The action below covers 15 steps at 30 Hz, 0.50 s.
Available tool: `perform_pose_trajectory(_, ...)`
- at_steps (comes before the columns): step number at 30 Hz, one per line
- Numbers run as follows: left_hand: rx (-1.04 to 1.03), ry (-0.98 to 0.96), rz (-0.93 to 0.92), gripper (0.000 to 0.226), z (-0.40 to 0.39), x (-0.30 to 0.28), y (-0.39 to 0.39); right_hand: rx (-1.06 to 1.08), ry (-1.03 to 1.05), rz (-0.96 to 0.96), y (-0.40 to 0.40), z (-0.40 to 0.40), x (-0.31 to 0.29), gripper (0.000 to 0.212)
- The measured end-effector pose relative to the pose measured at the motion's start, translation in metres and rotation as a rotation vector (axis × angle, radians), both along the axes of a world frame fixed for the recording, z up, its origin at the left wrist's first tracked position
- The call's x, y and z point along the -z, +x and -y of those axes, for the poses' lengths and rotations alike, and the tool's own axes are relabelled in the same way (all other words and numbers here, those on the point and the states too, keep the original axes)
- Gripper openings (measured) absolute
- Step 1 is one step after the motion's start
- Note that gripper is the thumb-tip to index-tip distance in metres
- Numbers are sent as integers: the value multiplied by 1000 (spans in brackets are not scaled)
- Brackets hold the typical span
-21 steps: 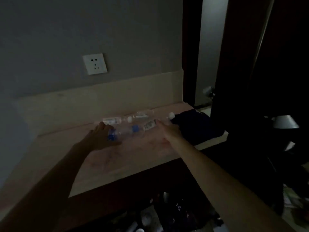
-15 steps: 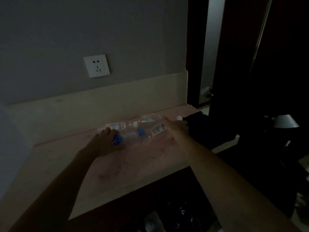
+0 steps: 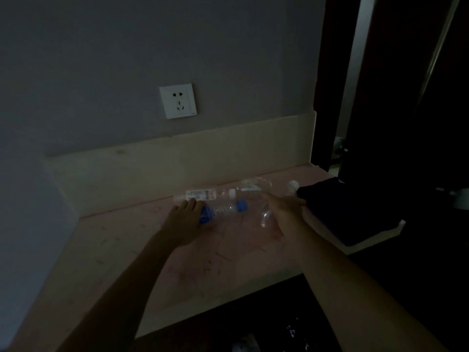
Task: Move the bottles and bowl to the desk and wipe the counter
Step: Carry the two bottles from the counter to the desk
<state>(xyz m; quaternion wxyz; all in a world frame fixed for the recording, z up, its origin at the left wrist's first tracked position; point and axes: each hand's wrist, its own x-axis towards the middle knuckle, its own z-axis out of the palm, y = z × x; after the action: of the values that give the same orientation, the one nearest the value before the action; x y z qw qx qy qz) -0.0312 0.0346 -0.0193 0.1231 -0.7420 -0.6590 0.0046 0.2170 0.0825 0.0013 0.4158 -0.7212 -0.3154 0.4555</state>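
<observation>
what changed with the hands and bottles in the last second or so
The right hand has slid left from the white-capped bottle beside the dark cloth onto the clear bottles. The left hand still rests on the blue-capped bottle. The bottles remain lying on the counter.

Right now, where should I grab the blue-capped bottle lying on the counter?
Grip the blue-capped bottle round its clear mid-body, coming from above. It lies on its side on the counter, cap pointing right, with the left hand already at its base.

A white wall socket (image 3: 178,101) above a dark cloth (image 3: 340,212).
</observation>
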Motion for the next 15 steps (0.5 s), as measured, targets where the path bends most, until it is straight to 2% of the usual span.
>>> perform_pose_trajectory(2,-43,-51,72,58,2,-5,-6,-30,92,-11,9,8,10,127)
perform_pose_trajectory(3,-74,-74,169,56,5,-8,-10,-55,142,-33,14,12,14,116)
perform_pose_trajectory(5,-97,-19,516,46,24,-18,-13,-109,217,-98,20,21,23,85)
perform_pose_trajectory(6,-114,37,704,43,37,-23,-14,-144,218,-127,19,27,26,78)
perform_pose_trajectory(8,-160,133,1021,54,71,-31,-11,-243,227,-194,10,39,36,83)
perform_pose_trajectory(9,-181,176,1145,68,92,-33,-11,-310,245,-226,3,54,35,81)
perform_pose_trajectory(11,-231,270,1319,84,148,-32,-7,-490,302,-263,-14,94,32,65)
perform_pose_trajectory(13,-274,408,1389,61,216,-19,-4,-659,333,-293,-34,137,37,56)
perform_pose_trajectory(15,-368,569,1466,31,295,3,5,-903,365,-401,-62,184,53,61)
